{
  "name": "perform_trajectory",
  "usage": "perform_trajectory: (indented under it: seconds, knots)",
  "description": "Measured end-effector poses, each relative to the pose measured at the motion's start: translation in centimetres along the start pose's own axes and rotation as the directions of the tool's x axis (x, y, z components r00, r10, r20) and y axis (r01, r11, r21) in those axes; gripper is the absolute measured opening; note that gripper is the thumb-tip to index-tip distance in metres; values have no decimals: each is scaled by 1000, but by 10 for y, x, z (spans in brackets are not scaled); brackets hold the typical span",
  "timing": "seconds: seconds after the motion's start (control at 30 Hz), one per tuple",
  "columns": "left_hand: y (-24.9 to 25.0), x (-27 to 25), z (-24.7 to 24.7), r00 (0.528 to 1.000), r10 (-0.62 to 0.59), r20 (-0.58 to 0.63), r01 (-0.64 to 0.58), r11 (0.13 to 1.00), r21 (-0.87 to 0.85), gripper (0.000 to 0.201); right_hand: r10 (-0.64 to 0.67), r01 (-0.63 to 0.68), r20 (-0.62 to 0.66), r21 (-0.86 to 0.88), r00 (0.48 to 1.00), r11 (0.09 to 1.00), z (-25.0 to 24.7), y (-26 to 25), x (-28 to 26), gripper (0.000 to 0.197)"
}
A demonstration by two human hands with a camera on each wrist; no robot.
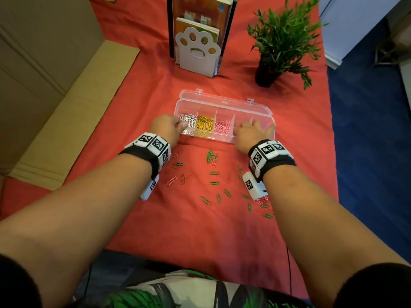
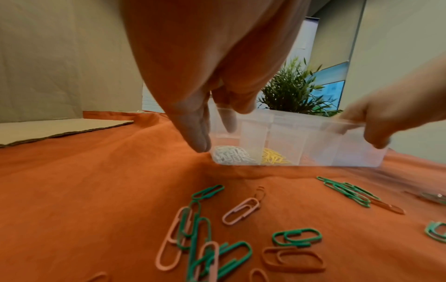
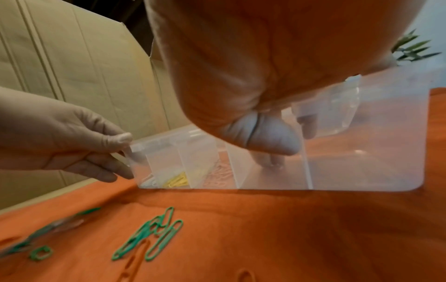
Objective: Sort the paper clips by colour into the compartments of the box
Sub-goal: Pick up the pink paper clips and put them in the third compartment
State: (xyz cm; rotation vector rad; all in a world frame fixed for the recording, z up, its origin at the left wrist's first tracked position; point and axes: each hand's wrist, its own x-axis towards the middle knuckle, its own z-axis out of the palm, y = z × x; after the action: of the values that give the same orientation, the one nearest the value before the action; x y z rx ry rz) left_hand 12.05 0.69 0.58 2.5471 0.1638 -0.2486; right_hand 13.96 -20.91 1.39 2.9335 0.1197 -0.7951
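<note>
From the head camera, a clear plastic compartment box [image 1: 224, 117] lies open on the red cloth [image 1: 200, 218] covering the counter, its lid folded back. The left hand [image 1: 168, 127] grips the box's left end, and the right hand [image 1: 251, 132] grips the near wall towards the right end, with fingers reaching inside. White clips [image 1: 188, 123], yellow clips [image 1: 204, 126] and pink clips [image 1: 222, 126] fill the three left compartments; green clips [image 1: 214, 183] and a few pink and reddish ones lie scattered on the cloth nearer the person. A paw-shaped bookend [image 1: 198, 50] and a potted plant [image 1: 282, 38] stand behind the box. The left wrist view shows the left thumb outside the box's end wall and fingers inside it, pinching the wall. In the right wrist view, the right thumb presses the near wall from outside while fingertips touch the floor of the fourth compartment, which holds no clips.
</note>
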Motion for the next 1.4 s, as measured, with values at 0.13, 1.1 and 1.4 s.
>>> perform_trajectory:
  seconds: [0.13,1.1,1.4]
  knots:
    - [3,2,1,998,-35,-42,37,998,48,40,-14,12,46,44,999,999,-7,3,-5,42]
    - [-3,-14,6,983,-44,-179,21,991,-129,30,-11,240,-423,494,906,836,-40,33,-26,30]
    - [16,-80,58,988,125,-88,-133,987,-89,20,196,42,-260,695,946,717,37,106,-94,19]
